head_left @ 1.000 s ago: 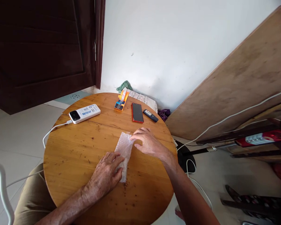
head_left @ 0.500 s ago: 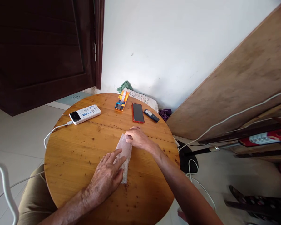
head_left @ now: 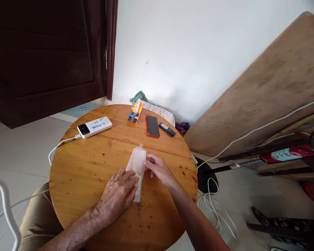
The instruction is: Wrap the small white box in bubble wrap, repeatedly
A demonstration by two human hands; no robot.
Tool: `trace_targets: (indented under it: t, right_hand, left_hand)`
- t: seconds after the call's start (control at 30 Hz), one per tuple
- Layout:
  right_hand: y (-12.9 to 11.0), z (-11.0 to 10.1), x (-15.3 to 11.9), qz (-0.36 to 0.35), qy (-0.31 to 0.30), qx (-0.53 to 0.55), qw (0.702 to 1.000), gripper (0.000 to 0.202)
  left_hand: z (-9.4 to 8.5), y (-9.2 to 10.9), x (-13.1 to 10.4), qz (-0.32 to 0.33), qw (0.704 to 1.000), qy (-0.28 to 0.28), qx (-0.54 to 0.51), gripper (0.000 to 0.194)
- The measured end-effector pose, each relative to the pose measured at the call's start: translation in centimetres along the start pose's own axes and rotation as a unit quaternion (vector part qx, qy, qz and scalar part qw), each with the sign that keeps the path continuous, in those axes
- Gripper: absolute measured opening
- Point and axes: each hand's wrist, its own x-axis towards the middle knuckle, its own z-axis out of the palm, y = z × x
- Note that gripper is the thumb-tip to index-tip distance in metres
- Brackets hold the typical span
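Observation:
A flat strip of bubble wrap (head_left: 138, 165) lies lengthwise on the round wooden table (head_left: 78, 181), with a small clear tab, looking like tape, past its far end. On its left side and lower middle rests my left hand (head_left: 119, 190), fingers apart and lying flat on it. My right hand (head_left: 157, 168) is at the right edge near the top, its thumb touching the wrap and its fingers curled beside it; whether the edge is pinched is hard to tell.
Near the back of the table stand an orange tape dispenser (head_left: 135, 112), a red-edged phone (head_left: 152, 126) and a dark blue remote-like device (head_left: 167, 129). A white power bank (head_left: 94, 127) with a cable lies at the left. A wall rises behind.
My right hand has moved from the wrap's far end down its right edge, uncovering the far end and the clear tab. My left hand has stayed nearly still. The view has shifted slightly.

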Motion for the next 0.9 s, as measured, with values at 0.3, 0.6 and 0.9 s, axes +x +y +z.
trace_targets:
  t: [0.3,0.6,0.9]
  right_hand:
    - [-1.6,2.3,1.8,-0.092,0.040,0.099,0.990,0.024]
    - [-3.4,2.0,-3.6,-0.183,0.025,-0.074,0.980,0.011]
    - [-0.1,4.9,-8.8,-0.348,0.081,-0.268,0.895,0.022]
  left_hand:
    - [-0.1,-0.3,0.6,-0.014,1.000,0.016,-0.013,0.026]
    - [1.2,-0.6,-0.4,-0.058,0.995,0.082,-0.027,0.023]
    - [1.8,-1.3,-1.1,-0.117,0.982,0.126,-0.074,0.062]
